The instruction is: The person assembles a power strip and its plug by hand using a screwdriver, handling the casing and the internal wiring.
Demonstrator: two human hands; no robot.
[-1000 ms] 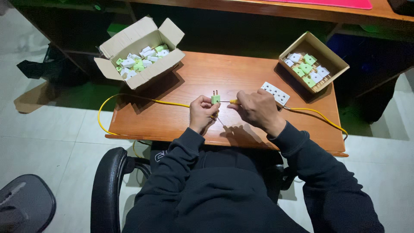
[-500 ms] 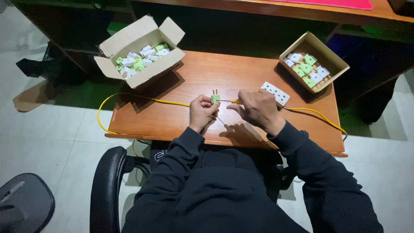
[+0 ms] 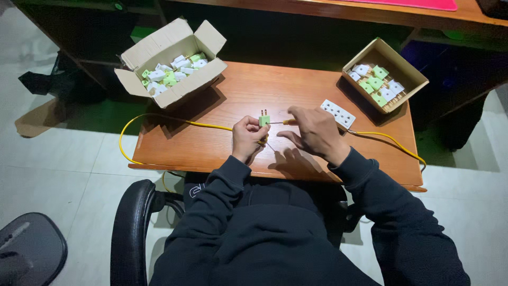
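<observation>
A person in a dark top sits on a black chair [image 3: 132, 222] at a small wooden worktop [image 3: 222, 143]. The left hand [image 3: 247, 139] holds a little green plug [image 3: 264, 120] up over the middle of the worktop. Its fingers are closed tight around the bottom of the plug, and the two metal pins point up. The right hand [image 3: 312, 132] is just beside it. Its grip is pinched on a thin screwdriver [image 3: 280, 122] with a yellow handle, and the tip points at the side of the plug. I cannot tell if the tip touches the plug.

A yellow cable [image 3: 159, 117] runs along the worktop toward the left hand and loops off the left edge. More yellow cable goes off the right side. A flat white socket strip [image 3: 338, 114] lies near the right hand, a bit behind it.

An open cardboard box [image 3: 174, 95] stands at the back left corner. It is full of green and white plugs. A smaller open box [image 3: 410, 77] sits at the back right corner with more green and white plugs in it.
</observation>
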